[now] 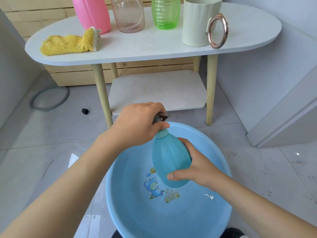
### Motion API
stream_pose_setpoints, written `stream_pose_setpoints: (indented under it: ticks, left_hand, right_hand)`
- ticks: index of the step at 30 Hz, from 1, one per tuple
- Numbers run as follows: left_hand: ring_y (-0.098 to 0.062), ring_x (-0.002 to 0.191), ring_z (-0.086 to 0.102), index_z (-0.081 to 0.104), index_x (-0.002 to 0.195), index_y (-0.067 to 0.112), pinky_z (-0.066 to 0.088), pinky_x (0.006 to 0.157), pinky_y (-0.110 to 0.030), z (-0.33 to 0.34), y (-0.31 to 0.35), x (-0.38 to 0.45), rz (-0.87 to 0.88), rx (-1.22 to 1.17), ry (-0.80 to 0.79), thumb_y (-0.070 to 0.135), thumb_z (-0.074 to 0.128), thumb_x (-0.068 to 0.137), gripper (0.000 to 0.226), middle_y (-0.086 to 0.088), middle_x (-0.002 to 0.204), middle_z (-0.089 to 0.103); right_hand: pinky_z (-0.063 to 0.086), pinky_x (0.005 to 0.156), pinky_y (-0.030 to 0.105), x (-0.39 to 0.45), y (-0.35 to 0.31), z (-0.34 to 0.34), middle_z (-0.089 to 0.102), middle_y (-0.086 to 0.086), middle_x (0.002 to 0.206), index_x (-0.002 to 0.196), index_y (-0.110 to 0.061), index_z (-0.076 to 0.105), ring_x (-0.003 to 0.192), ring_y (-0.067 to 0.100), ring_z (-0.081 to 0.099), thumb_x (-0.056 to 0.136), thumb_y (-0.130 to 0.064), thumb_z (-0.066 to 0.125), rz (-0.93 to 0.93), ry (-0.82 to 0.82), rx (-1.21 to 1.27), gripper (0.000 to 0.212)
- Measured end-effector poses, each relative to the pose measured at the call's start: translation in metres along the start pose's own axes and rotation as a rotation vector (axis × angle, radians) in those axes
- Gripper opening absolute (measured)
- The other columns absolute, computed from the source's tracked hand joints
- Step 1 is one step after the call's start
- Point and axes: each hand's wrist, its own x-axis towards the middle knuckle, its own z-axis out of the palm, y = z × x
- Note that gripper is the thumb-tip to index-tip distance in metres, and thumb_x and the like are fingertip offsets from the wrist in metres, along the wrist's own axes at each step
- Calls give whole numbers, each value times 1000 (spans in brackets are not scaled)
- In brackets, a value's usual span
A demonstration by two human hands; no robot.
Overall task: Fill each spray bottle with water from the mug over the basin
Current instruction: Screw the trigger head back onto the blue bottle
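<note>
Over the blue basin (pixel 130 212) on the floor, the right hand (pixel 199 167) has its grip wrapped round the belly of a tilted blue spray bottle (pixel 169 157), while the left hand (pixel 137 124) has its grip clamped on the dark spray head (pixel 158 118) at the bottle's neck. On the white worktop (pixel 154 47) behind stand a pale green mug (pixel 197 21) with a rose-gold ring handle, a pink bottle (pixel 91 12), a clear ribbed bottle (pixel 127 14) and a green bottle (pixel 165 12), well apart from the basin. A yellow cloth (pixel 68 43) lies near the worktop's left end.

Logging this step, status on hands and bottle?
Left hand gripping the spray head; right hand holding the blue bottle, tilted over the basin. Mug on the table, untouched. Nothing in the way.
</note>
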Motion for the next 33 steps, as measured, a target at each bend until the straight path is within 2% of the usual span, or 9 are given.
stream_pose_setpoints:
  ticks: [4, 9, 14, 17, 20, 24, 27, 31, 33]
  left_hand:
    - [-20, 100, 58, 62, 112, 19, 40, 82, -30, 3, -4, 2, 30, -9, 67, 43, 56, 91, 32, 5, 106, 66]
    - [-28, 105, 49, 66, 114, 18, 31, 91, -39, 12, -2, -5, -16, 60, 360, 42, 41, 86, 45, -6, 111, 58]
    - [-22, 87, 46, 63, 97, 10, 37, 69, -27, 5, 12, -23, -156, -18, 632, 28, 52, 88, 23, -5, 91, 56]
    - [-15, 85, 59, 60, 106, 22, 44, 68, -28, 1, 19, -27, -376, -123, 244, 50, 45, 90, 35, 7, 97, 61]
    - [-2, 93, 63, 59, 116, 35, 51, 84, -26, -8, 17, -22, -401, -562, -54, 60, 45, 87, 41, 13, 109, 66]
    - [-2, 91, 65, 64, 108, 41, 52, 84, -24, -38, 11, -8, -327, -849, -45, 42, 50, 93, 20, 18, 96, 72]
    - [2, 95, 65, 60, 115, 40, 52, 78, -14, -73, 3, 2, -296, -967, 23, 35, 49, 96, 23, 18, 103, 71]
    - [6, 102, 61, 51, 125, 45, 51, 85, -18, -111, -14, 13, -244, -989, 39, 40, 51, 94, 31, 24, 114, 65]
    - [5, 105, 61, 45, 126, 53, 52, 90, -26, -132, -29, 20, -256, -1005, 14, 46, 62, 88, 42, 27, 117, 62]
  right_hand:
    - [57, 81, 38, 3, -1, 3, 58, -18, 110, 113, -53, 40, 99, 5, 61, 44, -37, 83, 6, 7, 28, 83]
    - [56, 77, 33, 7, -12, 10, 58, -16, 109, 109, -50, 40, 95, 3, 60, 47, -36, 81, 5, 161, 103, 75]
    - [45, 66, 17, 9, -28, 6, 55, -14, 115, 106, -48, 40, 100, 3, 56, 48, -34, 85, -62, 295, 121, 74]
    - [46, 66, 18, 8, -43, 5, 59, -15, 107, 106, -46, 40, 92, 0, 60, 46, -35, 83, -98, 348, 149, 74]
    - [49, 66, 20, 8, -62, 3, 62, -16, 103, 105, -46, 43, 86, -1, 63, 46, -33, 83, -155, 388, 188, 72]
    - [51, 72, 20, 13, -92, -6, 64, -20, 105, 115, -48, 46, 93, -2, 63, 57, -26, 91, -249, 351, 196, 76]
    - [51, 81, 22, 21, -131, -20, 63, -25, 110, 127, -45, 44, 101, -2, 61, 61, -40, 82, -355, 272, 163, 76]
    - [46, 97, 30, 40, -171, -24, 56, -28, 124, 141, -42, 33, 113, -2, 56, 65, -51, 67, -432, 185, 120, 84]
    - [46, 99, 33, 57, -191, -18, 57, -29, 121, 135, -46, 35, 112, -1, 57, 69, -50, 66, -461, 171, 119, 73]
